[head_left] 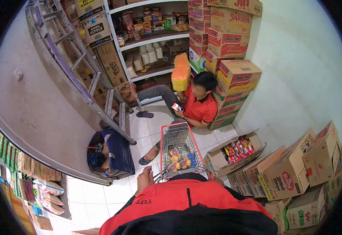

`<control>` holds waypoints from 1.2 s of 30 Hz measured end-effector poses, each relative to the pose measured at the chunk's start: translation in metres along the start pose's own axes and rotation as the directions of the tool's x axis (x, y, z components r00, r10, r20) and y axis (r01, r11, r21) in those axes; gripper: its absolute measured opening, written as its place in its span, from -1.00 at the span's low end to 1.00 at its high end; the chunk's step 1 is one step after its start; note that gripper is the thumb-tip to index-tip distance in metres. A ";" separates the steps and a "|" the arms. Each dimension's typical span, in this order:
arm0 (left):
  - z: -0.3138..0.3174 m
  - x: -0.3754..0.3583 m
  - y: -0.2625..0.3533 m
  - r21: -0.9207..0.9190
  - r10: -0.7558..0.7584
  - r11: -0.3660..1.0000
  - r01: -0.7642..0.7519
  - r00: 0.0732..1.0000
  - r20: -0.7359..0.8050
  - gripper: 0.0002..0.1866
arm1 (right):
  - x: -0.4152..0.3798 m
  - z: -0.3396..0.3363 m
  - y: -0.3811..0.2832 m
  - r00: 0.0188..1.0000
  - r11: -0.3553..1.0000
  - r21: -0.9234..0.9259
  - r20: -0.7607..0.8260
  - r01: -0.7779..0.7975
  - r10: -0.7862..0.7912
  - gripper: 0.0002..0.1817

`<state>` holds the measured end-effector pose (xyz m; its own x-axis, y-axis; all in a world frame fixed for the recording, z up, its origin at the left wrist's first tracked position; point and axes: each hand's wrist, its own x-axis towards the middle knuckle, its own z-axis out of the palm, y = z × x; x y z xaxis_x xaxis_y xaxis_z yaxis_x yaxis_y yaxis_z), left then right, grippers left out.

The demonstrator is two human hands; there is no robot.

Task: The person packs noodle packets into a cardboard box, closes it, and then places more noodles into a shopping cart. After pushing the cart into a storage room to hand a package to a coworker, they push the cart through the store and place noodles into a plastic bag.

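Observation:
A wire shopping basket with a red rim (194, 145) stands in front of my body, with several colourful packages (178, 159) at its bottom. My left hand (144, 179) is beside the near left corner of the basket, its fingers curled, and I cannot make out anything in it. Near the basket's near right corner, my right hand (217, 181) shows only in part, close to the red handle; its fingers are mostly hidden.
A person in a red shirt (200, 107) sits on the floor beyond the basket, holding a yellow-orange pack (181, 72) and a phone. Shelves (153, 39), stacked cartons (237, 78), a ladder (77, 70), a blue bin (118, 152) and an open snack carton (218, 158) surround the floor.

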<state>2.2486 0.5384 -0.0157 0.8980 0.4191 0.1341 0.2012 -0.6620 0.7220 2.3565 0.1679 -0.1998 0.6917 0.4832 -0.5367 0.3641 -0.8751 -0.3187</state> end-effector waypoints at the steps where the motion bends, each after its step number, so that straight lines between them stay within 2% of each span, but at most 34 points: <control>1: 0.001 0.002 0.001 -0.013 -0.006 1.000 0.006 1.000 -0.005 -0.75 | -0.001 -0.004 -0.002 1.000 1.000 -0.001 0.002 0.000 0.000 -0.60; 4: 0.005 0.008 -0.001 -0.059 -0.011 0.998 0.010 1.000 -0.012 -0.77 | -0.003 -0.014 -0.004 0.999 1.000 -0.009 0.017 -0.028 0.028 -0.59; 6: 0.006 0.013 -0.001 -0.092 -0.007 0.996 0.005 1.000 -0.016 -0.78 | 0.007 -0.006 0.006 0.998 0.997 -0.049 -0.014 0.056 -0.057 -0.59; 7: 0.006 0.016 0.001 -0.087 -0.014 0.996 0.014 1.000 -0.002 -0.78 | -0.003 -0.023 -0.008 0.998 0.997 -0.052 -0.015 0.054 -0.055 -0.59; 9: 0.007 0.018 0.000 -0.083 -0.020 0.996 0.021 1.000 0.014 -0.78 | -0.030 -0.072 -0.050 0.982 0.983 0.026 0.047 -0.183 0.182 -0.59; 10: 0.008 0.018 -0.003 -0.106 -0.019 0.994 0.021 1.000 0.013 -0.79 | -0.024 -0.062 -0.042 0.982 0.982 0.027 0.045 -0.185 0.184 -0.59; 12: 0.010 0.019 -0.004 -0.131 -0.015 0.991 0.016 1.000 0.014 -0.79 | -0.002 -0.029 -0.011 0.994 0.987 0.120 -0.006 -0.106 0.108 -0.61; 16: 0.013 0.019 -0.008 -0.223 -0.039 0.974 0.046 0.999 0.037 -0.79 | 0.000 -0.025 -0.007 0.997 0.982 0.172 0.023 -0.072 0.069 -0.63; 19: 0.015 0.020 -0.010 -0.271 -0.045 0.961 0.059 0.997 0.058 -0.79 | -0.010 -0.036 -0.016 0.993 0.984 0.136 -0.009 -0.115 0.118 -0.65; 21: 0.014 0.020 -0.008 -0.298 -0.045 0.953 0.061 0.997 0.062 -0.79 | 0.002 -0.021 -0.001 0.998 0.999 0.019 -0.034 0.045 -0.045 -0.66; 25: 0.011 0.021 -0.004 -0.279 -0.026 0.959 0.044 0.997 0.071 -0.79 | -0.011 -0.041 -0.015 1.000 0.996 0.091 0.010 -0.013 0.012 -0.67; 27: 0.012 0.020 -0.008 -0.282 -0.016 0.959 0.034 0.998 0.067 -0.78 | -0.004 -0.028 -0.007 0.998 0.999 0.001 -0.046 0.034 -0.034 -0.65; 29: 0.016 0.020 -0.015 -0.261 0.031 0.965 -0.016 0.998 0.053 -0.79 | 0.000 -0.020 -0.001 0.999 1.000 -0.002 -0.044 0.031 -0.031 -0.64; 36: 0.013 0.019 -0.009 -0.335 -0.009 0.942 0.034 0.997 0.077 -0.80 | 0.009 -0.010 0.006 0.999 0.998 -0.055 -0.033 -0.002 0.000 -0.58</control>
<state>2.2692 0.5445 -0.0283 0.9237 0.3758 0.0748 0.0892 -0.4008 0.9118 2.3714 0.1670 -0.1989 0.7120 0.4820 -0.5107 0.3964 -0.8762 -0.2743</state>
